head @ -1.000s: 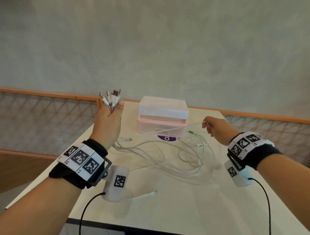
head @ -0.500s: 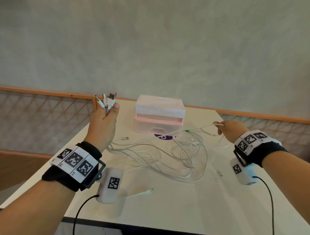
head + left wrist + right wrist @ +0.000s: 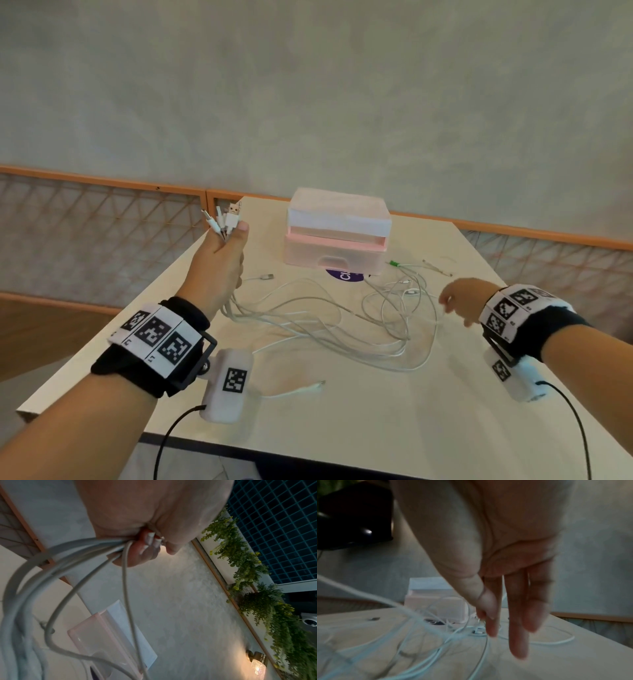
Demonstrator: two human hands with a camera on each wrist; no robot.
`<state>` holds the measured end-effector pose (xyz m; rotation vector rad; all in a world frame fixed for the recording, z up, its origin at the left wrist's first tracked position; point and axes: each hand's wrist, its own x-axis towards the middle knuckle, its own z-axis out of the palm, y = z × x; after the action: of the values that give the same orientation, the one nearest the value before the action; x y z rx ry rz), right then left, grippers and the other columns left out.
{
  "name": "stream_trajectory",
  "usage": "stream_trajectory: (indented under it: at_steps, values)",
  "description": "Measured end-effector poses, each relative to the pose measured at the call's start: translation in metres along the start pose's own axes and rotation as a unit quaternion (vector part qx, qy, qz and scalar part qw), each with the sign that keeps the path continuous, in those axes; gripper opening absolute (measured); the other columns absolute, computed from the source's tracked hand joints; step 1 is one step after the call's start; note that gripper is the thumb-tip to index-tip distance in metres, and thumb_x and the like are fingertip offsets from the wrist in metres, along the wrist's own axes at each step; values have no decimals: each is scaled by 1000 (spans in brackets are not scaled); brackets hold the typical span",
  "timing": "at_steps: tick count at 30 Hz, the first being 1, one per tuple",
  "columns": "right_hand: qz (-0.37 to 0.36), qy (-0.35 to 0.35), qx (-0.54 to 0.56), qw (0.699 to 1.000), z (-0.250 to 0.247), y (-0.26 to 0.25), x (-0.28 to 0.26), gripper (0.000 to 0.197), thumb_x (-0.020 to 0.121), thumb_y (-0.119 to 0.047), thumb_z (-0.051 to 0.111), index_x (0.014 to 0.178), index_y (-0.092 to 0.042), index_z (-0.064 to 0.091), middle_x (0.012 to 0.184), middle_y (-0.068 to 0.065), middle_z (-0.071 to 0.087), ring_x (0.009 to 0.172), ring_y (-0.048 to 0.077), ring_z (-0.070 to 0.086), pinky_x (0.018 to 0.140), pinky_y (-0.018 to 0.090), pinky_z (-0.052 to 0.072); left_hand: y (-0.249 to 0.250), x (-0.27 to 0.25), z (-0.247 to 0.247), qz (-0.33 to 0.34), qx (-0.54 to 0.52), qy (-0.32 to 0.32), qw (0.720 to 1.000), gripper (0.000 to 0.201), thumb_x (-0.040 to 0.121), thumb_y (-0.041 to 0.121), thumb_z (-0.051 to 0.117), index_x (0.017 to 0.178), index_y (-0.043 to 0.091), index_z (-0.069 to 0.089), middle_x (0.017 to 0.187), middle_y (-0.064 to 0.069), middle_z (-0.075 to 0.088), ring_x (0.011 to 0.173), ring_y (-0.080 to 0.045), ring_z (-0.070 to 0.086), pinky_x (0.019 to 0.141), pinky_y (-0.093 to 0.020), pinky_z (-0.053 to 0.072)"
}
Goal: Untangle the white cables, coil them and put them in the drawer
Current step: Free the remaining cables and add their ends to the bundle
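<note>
The left hand (image 3: 219, 263) is raised above the table (image 3: 376, 404), fingers curled tight around several ends of the white cables (image 3: 318, 318), their plugs (image 3: 224, 219) fanning out above the fist. The right hand (image 3: 460, 303) hovers low with fingers straight and relaxed, pointing down, gripping nothing. Thin, smooth cable loops sprawl tangled across the pale matte tabletop. Behind them stands a boxy, translucent pink drawer (image 3: 337, 233), slightly pulled out.

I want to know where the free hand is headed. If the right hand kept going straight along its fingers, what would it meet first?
Probably the loose white cables on the table: the right hand points its straight fingers down at them, holding nothing. How far above them it hangs is unclear.
</note>
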<state>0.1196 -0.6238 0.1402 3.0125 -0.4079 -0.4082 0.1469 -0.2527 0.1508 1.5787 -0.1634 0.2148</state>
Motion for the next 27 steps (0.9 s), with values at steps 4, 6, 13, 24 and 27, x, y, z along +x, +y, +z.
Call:
stream_trajectory:
  at_steps: [4, 6, 13, 24, 27]
  values:
    - [-6, -78, -77, 994, -19, -26, -11, 29, 92, -17, 48, 115, -9, 63, 87, -3, 68, 60, 2, 64, 59, 14, 51, -4, -1, 0, -14, -2, -4, 1000, 28, 100, 34, 38, 74, 23, 36, 61, 3, 26, 49, -10, 23, 45, -22, 22]
    - [-18, -10, -136, 991, -32, -41, -8, 26, 90, -17, 44, 101, -8, 66, 86, 1, 69, 71, 14, 65, 73, 25, 55, -6, 1, 0, -17, 1, -4, 1000, 28, 100, 34, 38, 74, 24, 36, 62, 3, 26, 50, -10, 23, 44, -22, 23]
    - [-171, 133, -120, 969, -69, -147, 7, 26, 89, -28, 44, 100, -15, 64, 98, 4, 67, 86, 26, 62, 77, 31, 52, -28, 12, -7, -21, 48, -9, 999, 31, 99, 39, 40, 73, 22, 36, 62, 2, 33, 52, -15, 28, 48, -28, 27]
    - [-291, 39, -41, 955, -22, -268, 86, 52, 96, -28, 46, 144, -16, 31, 148, 8, 38, 135, 26, 37, 110, 35, 29, -62, 22, -15, -60, 51, -9, 997, 28, 99, 37, 41, 73, 27, 39, 64, 2, 33, 53, -14, 29, 51, -29, 26]
    - [-295, -4, -49, 954, -5, -283, 95, 57, 95, -19, 49, 146, -14, 25, 153, 7, 29, 140, 24, 28, 112, 33, 22, -65, 26, -17, -69, 35, -6, 997, 30, 99, 36, 42, 71, 26, 38, 62, 3, 32, 51, -12, 27, 49, -26, 26]
